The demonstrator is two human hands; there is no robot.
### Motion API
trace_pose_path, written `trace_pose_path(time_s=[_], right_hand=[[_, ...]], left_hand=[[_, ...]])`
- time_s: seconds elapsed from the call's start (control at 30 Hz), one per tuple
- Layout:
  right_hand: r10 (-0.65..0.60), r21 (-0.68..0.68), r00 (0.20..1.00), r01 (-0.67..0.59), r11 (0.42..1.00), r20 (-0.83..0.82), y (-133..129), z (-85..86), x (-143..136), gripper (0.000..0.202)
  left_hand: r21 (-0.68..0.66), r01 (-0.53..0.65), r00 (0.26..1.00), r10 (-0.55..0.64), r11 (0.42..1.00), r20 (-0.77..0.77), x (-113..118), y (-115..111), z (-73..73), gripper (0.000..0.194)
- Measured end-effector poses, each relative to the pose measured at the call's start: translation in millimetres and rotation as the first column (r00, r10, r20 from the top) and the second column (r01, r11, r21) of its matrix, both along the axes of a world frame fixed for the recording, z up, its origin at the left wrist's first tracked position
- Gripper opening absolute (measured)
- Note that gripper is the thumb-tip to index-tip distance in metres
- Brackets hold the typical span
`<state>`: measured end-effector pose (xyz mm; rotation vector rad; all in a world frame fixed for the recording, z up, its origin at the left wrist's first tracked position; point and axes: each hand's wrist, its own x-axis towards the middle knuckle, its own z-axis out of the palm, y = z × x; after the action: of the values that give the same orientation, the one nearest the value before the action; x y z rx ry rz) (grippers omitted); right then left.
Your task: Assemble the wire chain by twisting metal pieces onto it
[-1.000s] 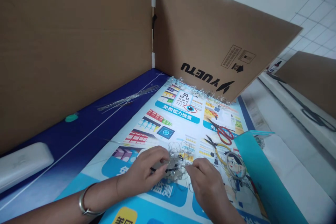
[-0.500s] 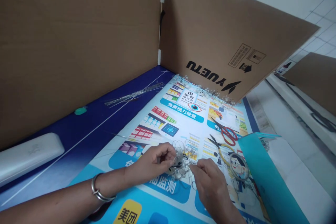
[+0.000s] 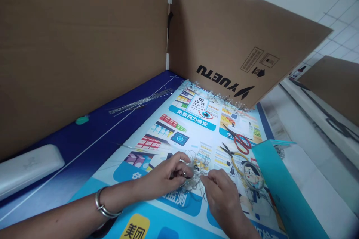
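Observation:
Between my two hands is a tangled cluster of thin wire with clear, bead-like bits (image 3: 193, 183), low over the printed sheet (image 3: 134, 216). My left hand (image 3: 174, 173) is closed on the cluster's left side, thumb and fingers curled around it. On the right side my right hand (image 3: 221, 188) pinches at a fine wire of the same cluster; the exact grip is hidden behind the fingers. Yellow-handled pliers (image 3: 234, 155) and red-handled scissors (image 3: 241, 142) lie to the right, beyond my right hand. A roll of thin wire (image 3: 253, 176) sits just below the pliers.
A bundle of straight wires (image 3: 140, 102) lies on the blue surface. More wire-and-bead pieces (image 3: 215, 97) line the foot of the cardboard panel (image 3: 224, 26). A teal open box (image 3: 280, 179) stands at right, a white case (image 3: 30, 170) at left.
The view has shifted slightly. My left fingers have moved over the cluster, covering more of its left side. My right hand keeps its pinch close by.

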<state>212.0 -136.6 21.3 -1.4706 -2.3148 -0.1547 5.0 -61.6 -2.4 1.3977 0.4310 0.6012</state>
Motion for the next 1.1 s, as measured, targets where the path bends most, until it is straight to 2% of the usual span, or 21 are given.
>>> trace_pose_path(time_s=[0.1,0.23,0.43,0.53,0.67,0.83,1.1], right_hand=[[0.020,0.025,1.000,-0.020,0.999,-0.020,0,2.0,-1,0.022],[0.031,0.029,0.999,-0.030,0.999,-0.024,-1,1.4,-1,0.023],[0.044,0.062,0.999,-0.044,0.997,-0.004,-3,-4.0,0,0.024],[0.042,0.058,0.999,-0.041,0.997,-0.007,-4,-5.4,0,0.024],[0.047,0.038,0.999,-0.046,0.998,-0.019,-5,-5.2,-1,0.025],[0.065,0.078,0.997,-0.062,0.995,-0.038,-4,-3.9,-3,0.023],[0.077,0.069,0.993,-0.071,0.995,-0.089,-4,-2.4,-2,0.023]], left_hand=[[0.005,0.005,0.999,-0.005,1.000,-0.038,2,-1,-2.1,0.045],[0.008,-0.009,0.994,0.010,1.000,-0.106,5,-3,-2.6,0.049],[-0.153,-0.004,1.000,0.002,0.988,-0.014,9,-4,-6.1,0.053],[-0.186,-0.007,1.000,0.012,0.982,0.029,10,-4,-9.3,0.053],[-0.146,-0.015,1.000,0.018,0.989,0.022,8,-5,-5.8,0.046],[-0.022,-0.065,0.997,0.064,0.998,-0.042,6,-7,2.3,0.038],[0.041,-0.090,0.993,0.093,0.995,-0.066,5,-8,0.1,0.036]])
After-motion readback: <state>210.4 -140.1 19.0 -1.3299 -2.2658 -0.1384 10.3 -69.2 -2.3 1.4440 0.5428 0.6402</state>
